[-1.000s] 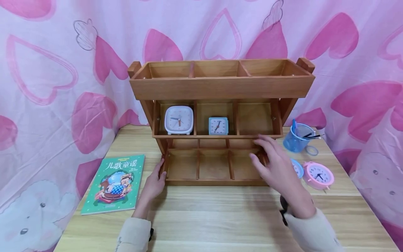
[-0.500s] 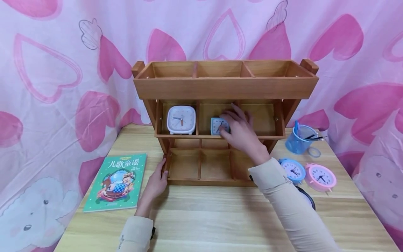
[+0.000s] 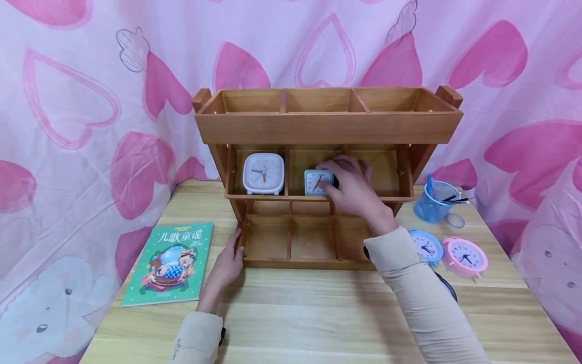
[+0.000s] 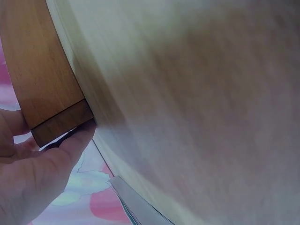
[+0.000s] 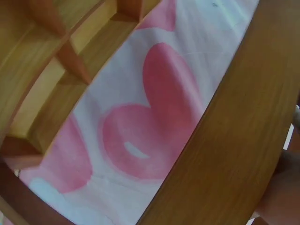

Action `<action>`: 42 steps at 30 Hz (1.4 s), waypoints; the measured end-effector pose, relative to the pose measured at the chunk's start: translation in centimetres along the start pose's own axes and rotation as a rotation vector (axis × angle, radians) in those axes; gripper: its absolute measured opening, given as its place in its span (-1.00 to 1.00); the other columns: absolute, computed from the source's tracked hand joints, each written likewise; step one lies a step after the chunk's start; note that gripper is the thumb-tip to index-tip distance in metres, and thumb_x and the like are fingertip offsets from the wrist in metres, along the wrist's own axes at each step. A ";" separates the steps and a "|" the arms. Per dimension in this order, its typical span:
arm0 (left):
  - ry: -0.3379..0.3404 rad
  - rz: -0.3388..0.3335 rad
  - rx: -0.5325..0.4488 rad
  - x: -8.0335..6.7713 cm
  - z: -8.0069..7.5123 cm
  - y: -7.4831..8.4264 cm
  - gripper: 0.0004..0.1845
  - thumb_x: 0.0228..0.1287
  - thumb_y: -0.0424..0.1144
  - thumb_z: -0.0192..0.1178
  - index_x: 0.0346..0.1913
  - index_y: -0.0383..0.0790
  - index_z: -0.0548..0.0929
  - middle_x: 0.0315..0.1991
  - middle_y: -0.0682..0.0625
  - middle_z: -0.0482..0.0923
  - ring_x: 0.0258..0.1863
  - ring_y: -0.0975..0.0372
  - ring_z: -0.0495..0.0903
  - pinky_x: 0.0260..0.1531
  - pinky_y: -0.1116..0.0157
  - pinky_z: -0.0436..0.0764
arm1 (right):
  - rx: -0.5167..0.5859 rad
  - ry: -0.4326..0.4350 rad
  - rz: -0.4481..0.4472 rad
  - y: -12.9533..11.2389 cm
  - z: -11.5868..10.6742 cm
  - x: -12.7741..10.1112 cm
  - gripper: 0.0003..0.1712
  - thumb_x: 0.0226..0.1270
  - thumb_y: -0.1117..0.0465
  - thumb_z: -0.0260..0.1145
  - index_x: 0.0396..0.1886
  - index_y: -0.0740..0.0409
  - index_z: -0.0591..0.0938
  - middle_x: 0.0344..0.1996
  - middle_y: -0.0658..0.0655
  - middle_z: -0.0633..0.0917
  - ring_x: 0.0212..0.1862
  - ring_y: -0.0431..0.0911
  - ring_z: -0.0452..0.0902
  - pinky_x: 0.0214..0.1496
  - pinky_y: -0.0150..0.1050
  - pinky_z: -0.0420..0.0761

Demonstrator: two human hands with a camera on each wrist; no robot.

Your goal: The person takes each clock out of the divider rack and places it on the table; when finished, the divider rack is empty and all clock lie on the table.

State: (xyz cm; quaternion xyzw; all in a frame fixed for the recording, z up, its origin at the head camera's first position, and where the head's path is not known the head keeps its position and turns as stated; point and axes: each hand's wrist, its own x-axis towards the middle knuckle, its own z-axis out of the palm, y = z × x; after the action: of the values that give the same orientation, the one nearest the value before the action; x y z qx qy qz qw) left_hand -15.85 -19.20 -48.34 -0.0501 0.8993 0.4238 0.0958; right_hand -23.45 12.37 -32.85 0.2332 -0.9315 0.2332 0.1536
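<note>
A brown wooden three-tier shelf [image 3: 329,127] stands on the table. In its middle tier, a small light-blue square alarm clock [image 3: 313,181] sits in the centre compartment. My right hand [image 3: 356,187] pinches that clock's right side, thumb at the face and fingers behind its top edge. To its left, a white rounded-square alarm clock [image 3: 263,174] stands in the left compartment. My left hand [image 3: 228,265] grips the shelf's lower left end; up close, thumb and fingers [image 4: 77,143] lie on either side of the wood. In the right wrist view, a wooden front board hides most of my right hand [image 5: 283,192].
A green children's book [image 3: 168,265] lies at left. On the right are a blue round alarm clock [image 3: 426,246], a pink one [image 3: 466,257], a dark-rimmed round thing partly behind my sleeve, a blue mesh pen cup [image 3: 431,203] and a tape roll [image 3: 455,220]. A pink heart-print curtain [image 3: 159,60] hangs behind.
My right hand has moved left and up from before the lower right of the shelf to the small light-blue clock, and now pinches it. My left hand has stayed on the shelf's end.
</note>
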 end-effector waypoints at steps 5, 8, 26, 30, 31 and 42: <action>0.002 -0.004 0.000 0.1 0.1 -0.2 -0.40 0.55 -0.21 -0.19 0.55 -0.05 -0.07 0.49 -0.30 0.02 0.42 -0.16 0.14 0.31 -0.17 0.22 | 0.206 0.082 0.038 0.1 -0.5 -0.2 -0.71 0.28 0.07 0.36 -0.01 -0.09 0.65 0.08 0.03 0.62 0.33 0.06 0.18 0.24 0.23 0.01; 0.009 -0.004 0.006 0.1 0.0 -0.3 -0.40 0.55 -0.21 -0.19 0.55 -0.05 -0.07 0.49 -0.31 0.02 0.42 -0.16 0.14 0.32 -0.17 0.21 | 0.306 0.147 0.042 0.2 -1.5 -1.2 -0.69 0.30 0.09 0.35 0.03 -0.05 0.65 0.10 0.07 0.60 0.28 0.03 0.24 0.21 0.14 0.14; 0.006 0.016 0.020 -0.4 -0.1 -0.5 -0.40 0.56 -0.24 -0.22 0.55 -0.15 -0.10 0.52 -0.25 -0.05 0.46 -0.12 0.05 0.35 -0.11 0.16 | 0.379 0.233 0.472 12.7 -6.2 -22.4 -0.62 0.32 0.34 0.29 0.10 -0.03 0.60 -0.23 -0.40 0.57 -0.30 -0.53 0.54 -0.42 -0.56 0.52; 0.011 0.022 0.030 -0.3 -0.1 -0.4 -0.40 0.56 -0.24 -0.23 0.55 -0.14 -0.11 0.53 -0.24 -0.06 0.47 -0.12 0.03 0.35 -0.10 0.15 | 0.342 0.163 0.656 15.8 -6.5 -26.8 -0.78 0.33 0.23 0.31 -0.05 -0.03 0.57 -0.38 -0.52 0.52 -0.36 -0.56 0.47 -0.46 -0.55 0.50; 0.011 0.022 0.033 -0.3 -0.2 -0.4 -0.39 0.56 -0.24 -0.23 0.55 -0.14 -0.12 0.53 -0.24 -0.07 0.47 -0.11 0.02 0.35 -0.10 0.15 | 0.319 0.137 0.695 16.4 -6.5 -27.6 -0.77 0.34 0.19 0.30 -0.04 0.08 0.56 -0.41 -0.52 0.52 -0.37 -0.56 0.46 -0.46 -0.55 0.49; 0.011 0.028 0.023 0.0 0.1 -0.2 -0.39 0.56 -0.23 -0.23 0.55 -0.14 -0.12 0.52 -0.25 -0.06 0.47 -0.12 0.02 0.36 -0.09 0.14 | 0.057 -0.104 0.760 20.9 -5.4 -30.9 -0.38 0.41 0.00 0.20 0.07 0.55 0.50 -0.19 0.49 0.66 -0.35 -0.43 0.43 -0.42 -0.41 0.35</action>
State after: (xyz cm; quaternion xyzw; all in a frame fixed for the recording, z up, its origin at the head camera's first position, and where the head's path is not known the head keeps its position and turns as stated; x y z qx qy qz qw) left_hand -15.78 -19.27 -48.55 -0.0386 0.9053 0.4144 0.0853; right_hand -7.01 42.68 -48.08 -0.1133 -0.9512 0.2872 0.0023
